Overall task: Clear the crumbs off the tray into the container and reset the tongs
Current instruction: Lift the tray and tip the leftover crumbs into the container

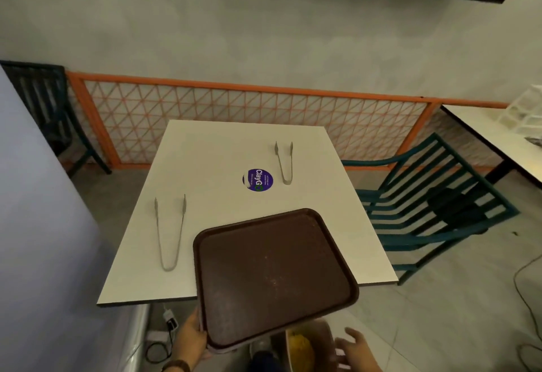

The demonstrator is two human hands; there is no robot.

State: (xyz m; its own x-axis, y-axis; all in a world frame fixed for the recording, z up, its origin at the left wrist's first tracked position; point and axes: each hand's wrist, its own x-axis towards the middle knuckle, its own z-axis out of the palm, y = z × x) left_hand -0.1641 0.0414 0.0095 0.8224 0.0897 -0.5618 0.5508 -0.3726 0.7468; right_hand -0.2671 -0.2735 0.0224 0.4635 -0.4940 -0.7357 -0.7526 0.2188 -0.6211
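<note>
Matt brown plastic tray (272,277); shiny metal tongs (169,230); smooth white table (223,148)

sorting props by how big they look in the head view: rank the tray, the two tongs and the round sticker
1. brown tray, largest, though nearest the camera.
2. left tongs.
3. right tongs, which look smaller but lie farther away, so true size against the left pair is unsure.
4. purple sticker.

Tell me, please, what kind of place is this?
Probably a self-service eatery or food court: a brown serving tray, metal tongs lying on a white table bearing a "ClayGo" sticker, and teal slatted chairs.
</note>
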